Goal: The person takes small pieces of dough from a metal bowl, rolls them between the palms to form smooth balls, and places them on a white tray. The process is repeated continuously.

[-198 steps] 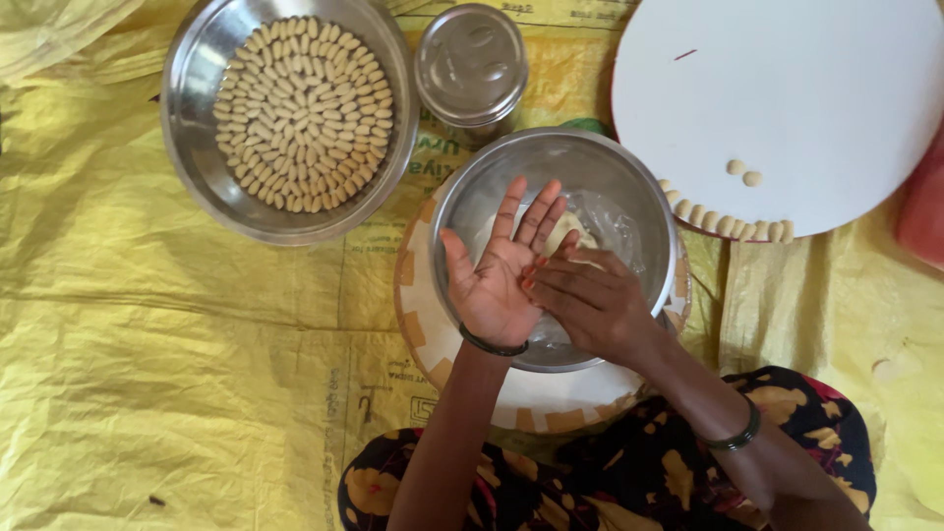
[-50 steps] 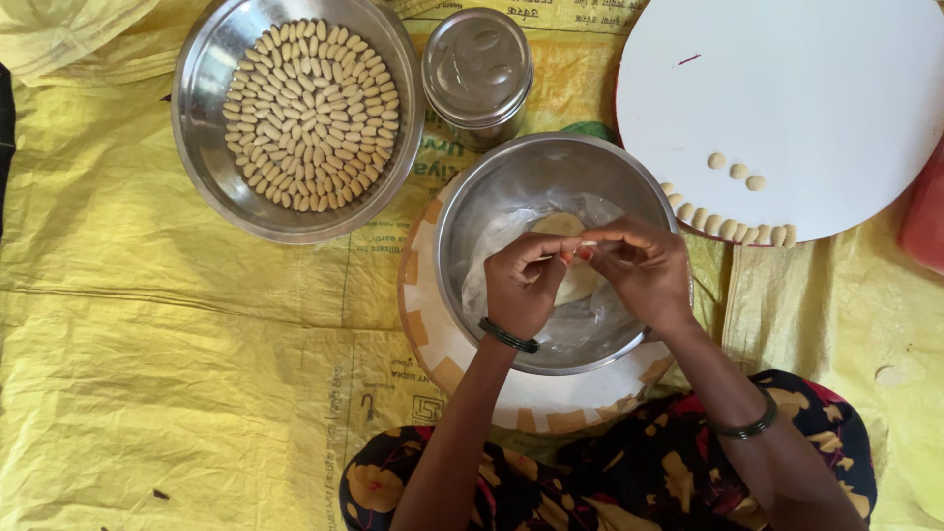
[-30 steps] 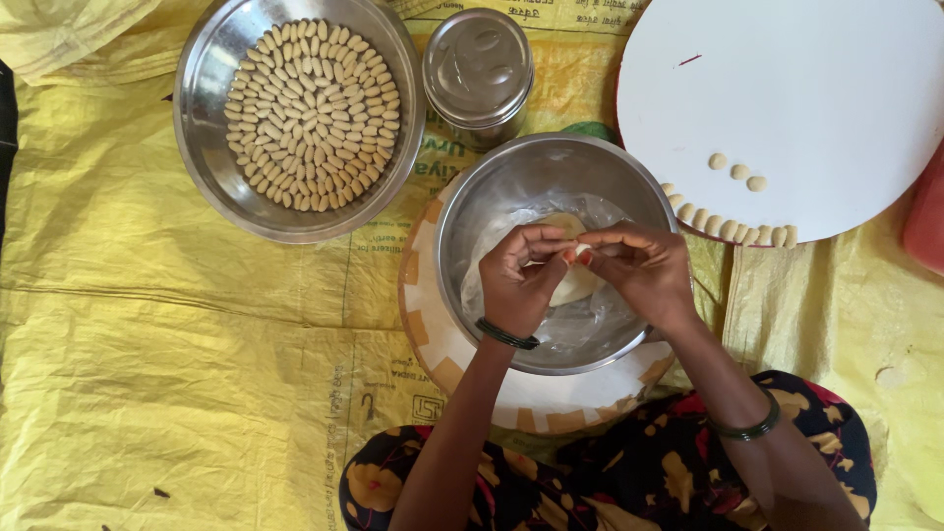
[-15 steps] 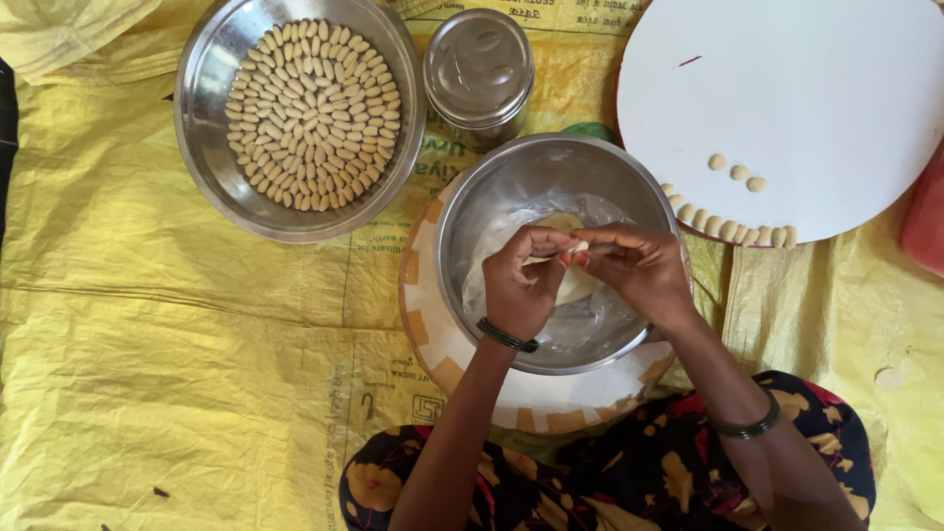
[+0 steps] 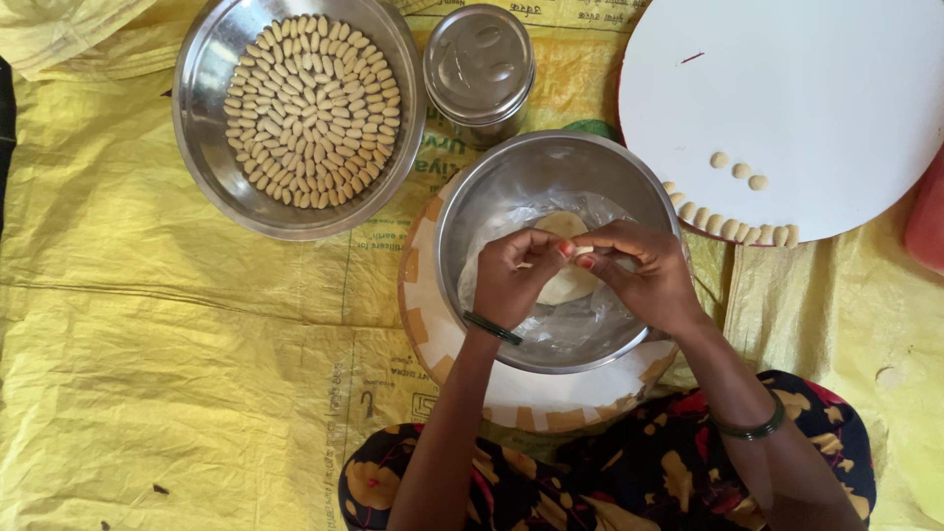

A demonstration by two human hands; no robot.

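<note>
Left hand (image 5: 516, 278) and right hand (image 5: 644, 275) close together, palms down, curled fingertips (image 5: 567, 250) meeting in a pinch.

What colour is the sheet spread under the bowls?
Yellow: the crinkled plastic sheet is yellow with some dark print, clearest in the head view.

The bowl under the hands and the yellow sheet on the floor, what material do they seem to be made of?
The bowl looks like polished steel: grey, shiny, with bright reflections on its wall. The yellow sheet looks like woven plastic sacking, with stiff creases and a slight gloss, though the weave is too fine to confirm.
</note>
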